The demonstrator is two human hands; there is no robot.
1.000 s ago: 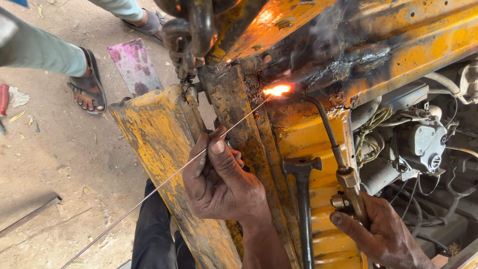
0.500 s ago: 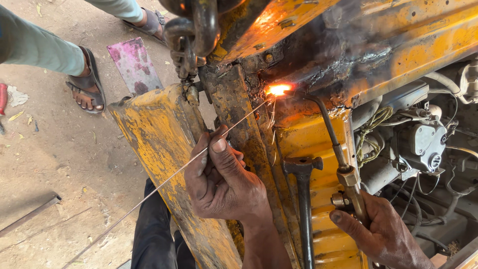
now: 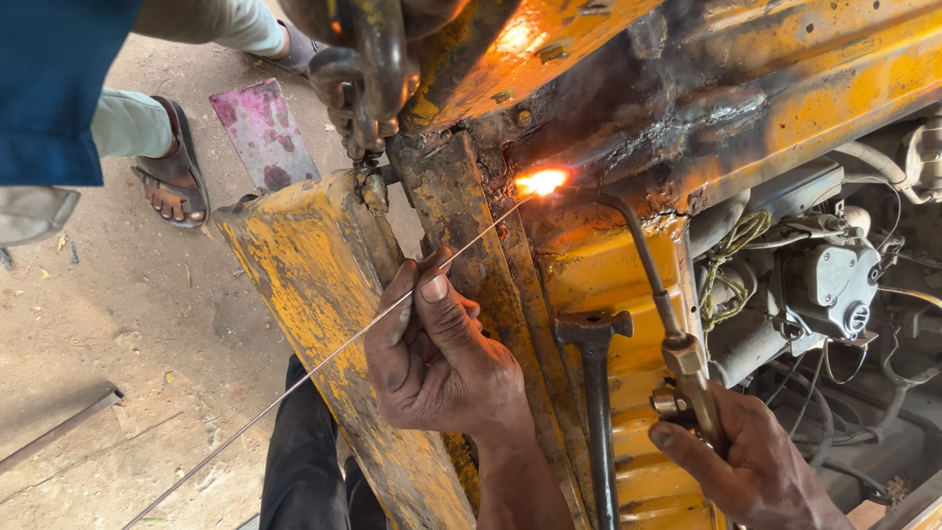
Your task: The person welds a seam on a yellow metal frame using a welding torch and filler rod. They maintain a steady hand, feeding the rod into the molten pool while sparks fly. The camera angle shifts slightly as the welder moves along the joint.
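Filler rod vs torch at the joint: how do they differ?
The filler rod is a thin, straight, bare wire; the torch is thicker, with a brass body and a curved neck. The rod is pinched in the left hand and runs in from the lower left; the torch is held by the right hand and comes up from below. Both tips meet at the flame.
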